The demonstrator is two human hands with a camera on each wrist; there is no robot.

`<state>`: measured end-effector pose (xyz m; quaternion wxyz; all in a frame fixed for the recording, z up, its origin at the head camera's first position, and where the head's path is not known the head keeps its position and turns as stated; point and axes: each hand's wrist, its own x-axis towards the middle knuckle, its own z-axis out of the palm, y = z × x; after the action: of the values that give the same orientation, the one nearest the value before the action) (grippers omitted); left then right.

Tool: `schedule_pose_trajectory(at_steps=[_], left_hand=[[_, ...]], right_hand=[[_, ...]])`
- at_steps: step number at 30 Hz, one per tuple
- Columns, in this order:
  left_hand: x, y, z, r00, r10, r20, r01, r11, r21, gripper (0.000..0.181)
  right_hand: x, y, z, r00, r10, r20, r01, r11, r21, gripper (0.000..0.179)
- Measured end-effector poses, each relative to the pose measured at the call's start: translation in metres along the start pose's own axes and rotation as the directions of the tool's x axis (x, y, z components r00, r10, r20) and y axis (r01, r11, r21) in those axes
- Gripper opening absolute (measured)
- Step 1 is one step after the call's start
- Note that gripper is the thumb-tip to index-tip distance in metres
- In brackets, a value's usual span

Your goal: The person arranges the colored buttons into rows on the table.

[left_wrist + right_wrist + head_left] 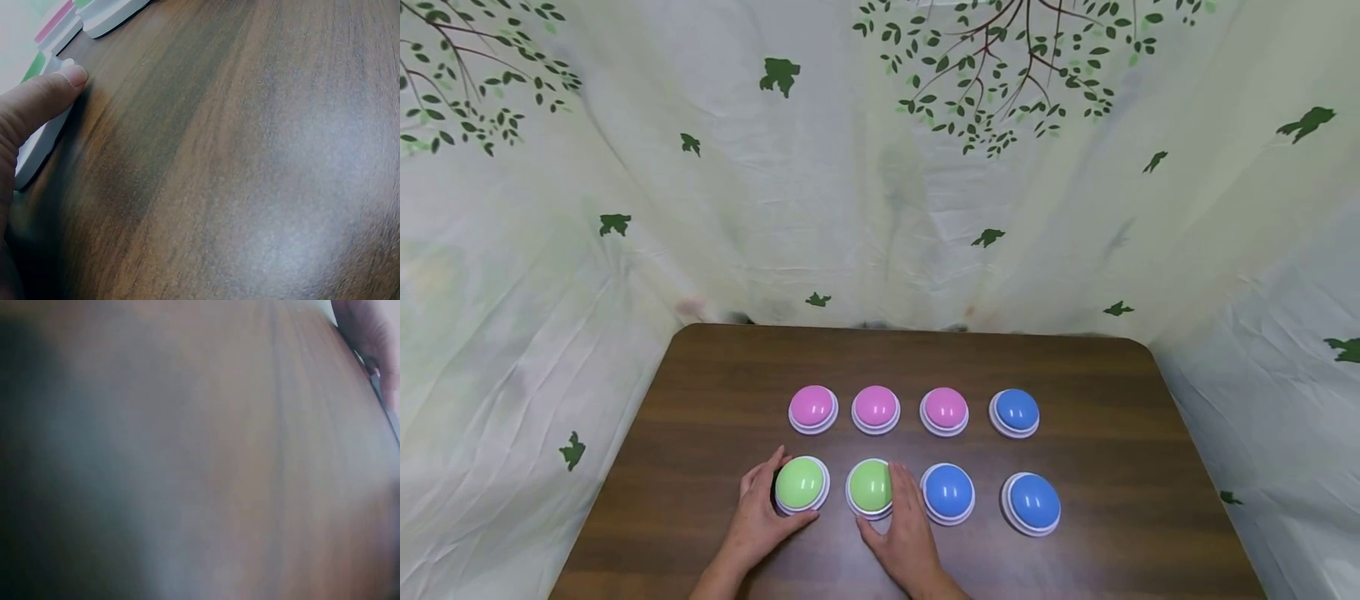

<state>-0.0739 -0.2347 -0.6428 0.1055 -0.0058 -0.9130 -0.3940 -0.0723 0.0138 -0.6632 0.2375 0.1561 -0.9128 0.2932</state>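
Observation:
Two domed push buttons, green on white round bases, sit side by side in the near row. My left hand (758, 518) grips the left green button (800, 483), fingers along its far left side and thumb at its near edge. In the left wrist view the thumb (44, 100) lies against the white base (40, 147). My right hand (910, 533) holds the other green button (869, 486), with fingers along its right side and thumb at its front edge. The right wrist view is mostly blurred tabletop, with part of a hand (372, 337) at the upper right.
Behind them stand pink buttons (812, 407), (876, 407), (945, 408) and a blue button (1017, 410). Two more blue buttons (947, 490), (1034, 502) stand right of my right hand. The brown wooden table (1112, 433) backs onto a leaf-patterned curtain (850, 208).

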Motion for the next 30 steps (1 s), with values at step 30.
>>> schedule_pose_trajectory(at_steps=[30], left_hand=[[-0.001, -0.002, -0.002, 0.999, 0.039, 0.004, -0.039, 0.999, 0.007, 0.116]], right_hand=[[-0.03, 0.049, -0.067, 0.895, 0.447, 0.003, -0.447, 0.895, -0.014, 0.09]])
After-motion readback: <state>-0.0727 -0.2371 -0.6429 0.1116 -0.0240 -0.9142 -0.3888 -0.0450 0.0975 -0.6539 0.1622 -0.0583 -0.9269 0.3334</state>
